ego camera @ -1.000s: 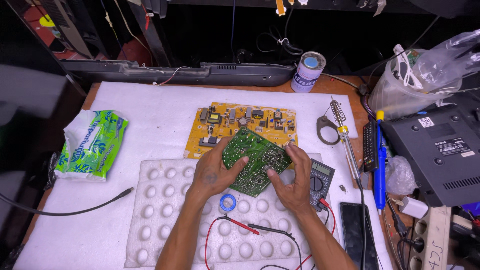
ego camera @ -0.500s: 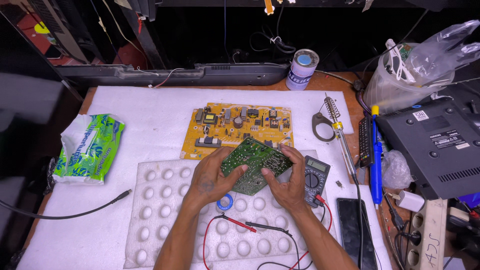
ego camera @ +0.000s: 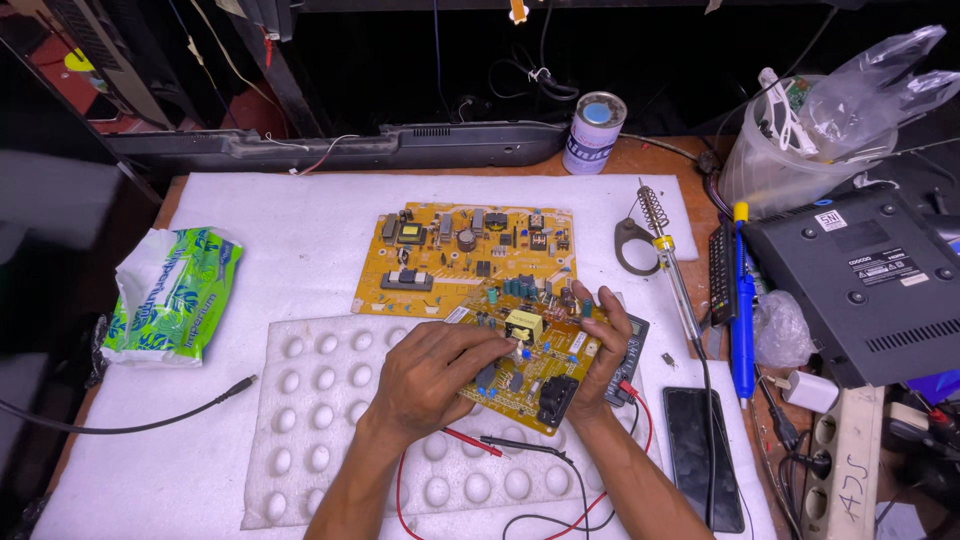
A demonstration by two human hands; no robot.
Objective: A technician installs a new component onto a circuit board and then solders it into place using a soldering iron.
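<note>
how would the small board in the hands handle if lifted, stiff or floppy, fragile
Likely stiff: the small board spans flat between the left hand and right hand without sagging. Probably light, since fingertips alone seem to steady it. Its upright parts, like the yellow transformer, look snaggable, so edge grips seem safer.

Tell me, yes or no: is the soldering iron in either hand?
No. The soldering iron lies on the mat, right of both hands, which hold a circuit board.

A second yellow board (ego camera: 470, 258) lies at the middle of the white foam sheet (ego camera: 250, 230). At 9 o'clock is a green wipes pack (ego camera: 172, 295). At 12 o'clock stands a tin (ego camera: 594, 132). At 3 o'clock lie a soldering iron (ego camera: 675, 280), a blue pen (ego camera: 741, 300) and a black box (ego camera: 860, 285). At 5 o'clock lies a phone (ego camera: 702, 455).
</note>
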